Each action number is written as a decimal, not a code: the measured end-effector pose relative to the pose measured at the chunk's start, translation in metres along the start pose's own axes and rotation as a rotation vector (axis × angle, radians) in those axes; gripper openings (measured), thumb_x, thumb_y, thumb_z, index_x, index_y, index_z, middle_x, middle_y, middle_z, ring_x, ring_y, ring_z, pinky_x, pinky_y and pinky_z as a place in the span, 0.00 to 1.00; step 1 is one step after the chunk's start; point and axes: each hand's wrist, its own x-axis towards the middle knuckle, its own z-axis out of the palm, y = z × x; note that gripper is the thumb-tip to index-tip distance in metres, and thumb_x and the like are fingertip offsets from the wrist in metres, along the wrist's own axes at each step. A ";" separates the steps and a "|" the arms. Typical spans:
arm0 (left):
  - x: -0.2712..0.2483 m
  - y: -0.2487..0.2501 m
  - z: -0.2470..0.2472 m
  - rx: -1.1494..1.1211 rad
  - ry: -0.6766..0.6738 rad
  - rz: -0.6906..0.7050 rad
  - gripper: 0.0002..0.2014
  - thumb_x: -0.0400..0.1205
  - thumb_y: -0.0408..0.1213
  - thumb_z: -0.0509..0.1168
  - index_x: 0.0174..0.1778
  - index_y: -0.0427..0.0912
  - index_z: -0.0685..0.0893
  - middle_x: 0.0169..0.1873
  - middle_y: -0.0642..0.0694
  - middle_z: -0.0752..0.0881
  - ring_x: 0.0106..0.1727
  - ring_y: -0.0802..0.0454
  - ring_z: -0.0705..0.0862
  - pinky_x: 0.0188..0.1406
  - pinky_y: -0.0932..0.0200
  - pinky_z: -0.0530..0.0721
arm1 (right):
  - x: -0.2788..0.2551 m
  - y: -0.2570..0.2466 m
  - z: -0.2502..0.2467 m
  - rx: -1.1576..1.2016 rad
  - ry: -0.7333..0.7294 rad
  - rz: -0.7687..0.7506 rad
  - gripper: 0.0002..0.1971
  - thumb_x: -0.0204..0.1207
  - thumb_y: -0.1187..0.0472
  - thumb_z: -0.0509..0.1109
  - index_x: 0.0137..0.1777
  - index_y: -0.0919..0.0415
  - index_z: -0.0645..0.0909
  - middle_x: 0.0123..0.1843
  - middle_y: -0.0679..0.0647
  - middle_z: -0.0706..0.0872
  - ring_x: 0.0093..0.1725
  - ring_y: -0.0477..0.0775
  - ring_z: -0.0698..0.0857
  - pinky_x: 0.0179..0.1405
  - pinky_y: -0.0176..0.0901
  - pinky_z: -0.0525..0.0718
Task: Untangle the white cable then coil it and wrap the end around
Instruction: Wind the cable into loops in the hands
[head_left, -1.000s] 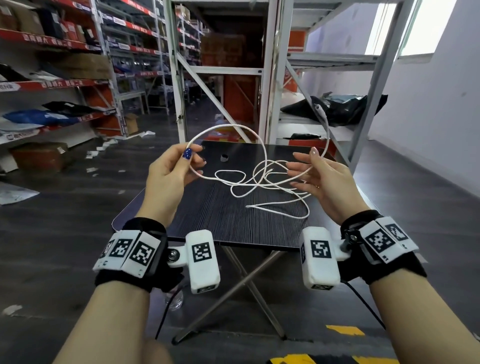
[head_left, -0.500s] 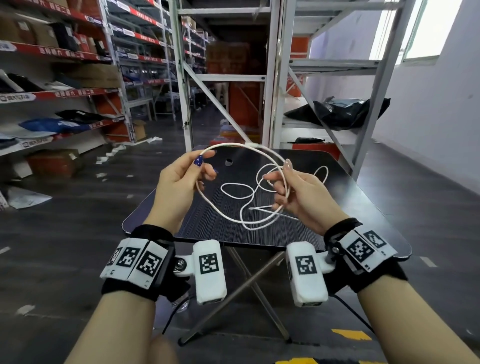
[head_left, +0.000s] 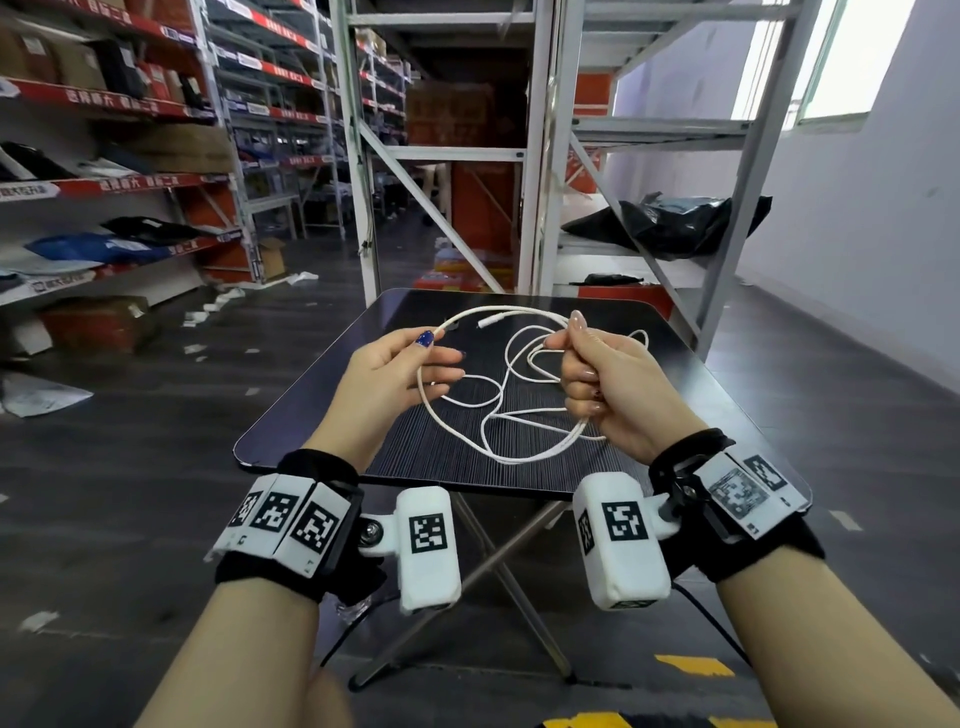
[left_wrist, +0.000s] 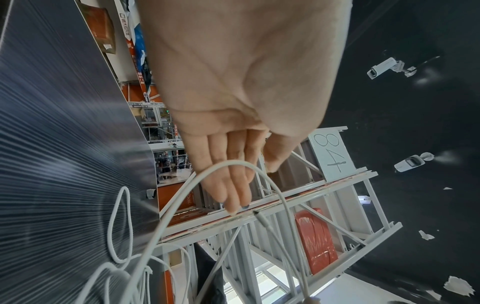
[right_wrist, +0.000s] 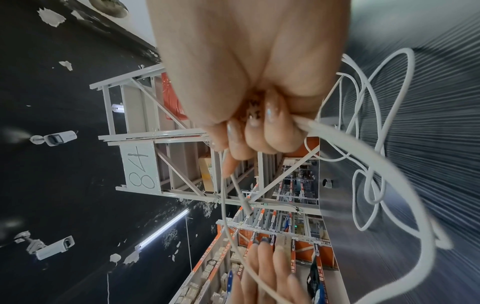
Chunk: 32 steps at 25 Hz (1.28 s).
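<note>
The right hand is curled into a fist around several bundled strands of the white cable, its thumb pressed upward against them (the right wrist view shows the strands emerging from between the curled fingers). The left hand holds a single strand of the same cable between thumb and forefinger, its other fingers reaching out nearly straight, as the left wrist view shows. Between the two hands the cable arcs up into a large loop held above the desk, with one plug end poking out near the top of the arc. Looser loops hang down and lie tangled on the dark ribbed desk surface. Metal shelving racks stand beyond the desk, on a dark floor.
</note>
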 end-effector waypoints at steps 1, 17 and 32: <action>0.000 0.000 0.002 -0.019 0.008 -0.019 0.08 0.86 0.35 0.57 0.50 0.43 0.82 0.44 0.43 0.89 0.41 0.53 0.89 0.47 0.60 0.86 | 0.000 0.000 0.001 0.014 0.008 -0.001 0.17 0.86 0.53 0.55 0.40 0.61 0.77 0.19 0.45 0.62 0.17 0.39 0.58 0.12 0.27 0.57; -0.002 -0.012 0.010 0.058 -0.094 -0.207 0.13 0.88 0.30 0.49 0.49 0.36 0.80 0.32 0.44 0.81 0.36 0.51 0.90 0.36 0.62 0.88 | 0.005 -0.006 -0.012 0.348 0.086 0.039 0.17 0.86 0.52 0.54 0.41 0.60 0.75 0.17 0.44 0.63 0.14 0.40 0.58 0.09 0.29 0.56; -0.002 0.000 0.012 0.373 -0.086 0.198 0.12 0.83 0.48 0.57 0.44 0.54 0.87 0.38 0.56 0.87 0.47 0.57 0.84 0.59 0.55 0.80 | -0.016 -0.012 0.016 -0.192 -0.153 0.088 0.19 0.86 0.54 0.56 0.39 0.62 0.80 0.19 0.45 0.62 0.17 0.40 0.57 0.11 0.28 0.55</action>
